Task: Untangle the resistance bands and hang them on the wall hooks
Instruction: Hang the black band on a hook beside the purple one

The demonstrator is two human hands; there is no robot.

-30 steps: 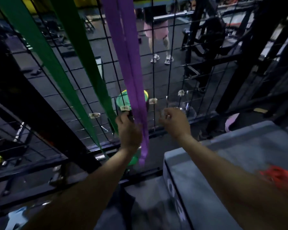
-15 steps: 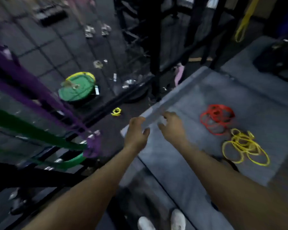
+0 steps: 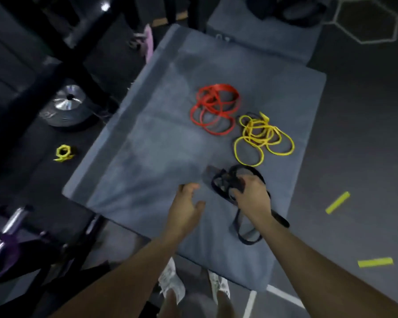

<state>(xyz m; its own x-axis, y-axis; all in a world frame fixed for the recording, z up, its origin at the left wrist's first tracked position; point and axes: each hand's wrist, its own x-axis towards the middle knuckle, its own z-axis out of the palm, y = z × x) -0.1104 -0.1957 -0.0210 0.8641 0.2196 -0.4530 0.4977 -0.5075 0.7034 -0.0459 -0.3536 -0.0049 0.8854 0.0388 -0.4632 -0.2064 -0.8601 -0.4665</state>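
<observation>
On the grey mat (image 3: 147,138) lie three tangled bands. A red band (image 3: 214,109) sits near the mat's middle, and a yellow band (image 3: 262,138) is coiled just right of it. Nearer to me is a black band (image 3: 241,226), which my right hand (image 3: 253,193) grips at its bunched upper part; its loops trail down past my wrist. My left hand (image 3: 186,205) hovers over the mat just left of the black band, fingers relaxed and holding nothing. A purple band (image 3: 9,251) shows at the lower left edge by the rack.
A weight plate (image 3: 67,109) and a small yellow clip (image 3: 63,153) lie on the dark floor left of the mat. A black rack frame (image 3: 78,65) crosses the upper left. A second mat (image 3: 262,31) is behind. My feet (image 3: 193,288) stand at the mat's near edge.
My view swung down from the hung green and purple bands on the wire wall to the mat. My right hand reached to the black band and took hold of it; my left hand followed.
</observation>
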